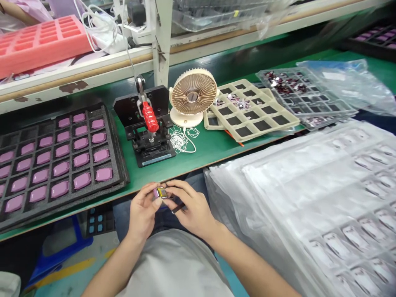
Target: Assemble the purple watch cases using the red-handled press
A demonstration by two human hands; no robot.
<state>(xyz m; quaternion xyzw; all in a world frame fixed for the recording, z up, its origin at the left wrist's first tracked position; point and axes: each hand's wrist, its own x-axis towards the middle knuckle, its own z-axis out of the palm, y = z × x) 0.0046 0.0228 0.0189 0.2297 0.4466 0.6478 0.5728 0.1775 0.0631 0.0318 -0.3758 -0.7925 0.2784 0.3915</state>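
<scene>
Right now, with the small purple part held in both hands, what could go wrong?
The small purple part is pinched between the left hand and right hand, out past the green bench edge and above the lap, so a slip could drop it. The dark slim tool in the right hand lies close by and might scratch the gold-coloured face.

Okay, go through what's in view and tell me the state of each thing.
Left hand, pinching the purple part.
Right hand, gripping a dark stick.
Foam tray, rows of purple pieces seated.
Hand press, red handle raised.
Fan, upright, running or not unclear.
Plastic bags, stacked flat.
</scene>
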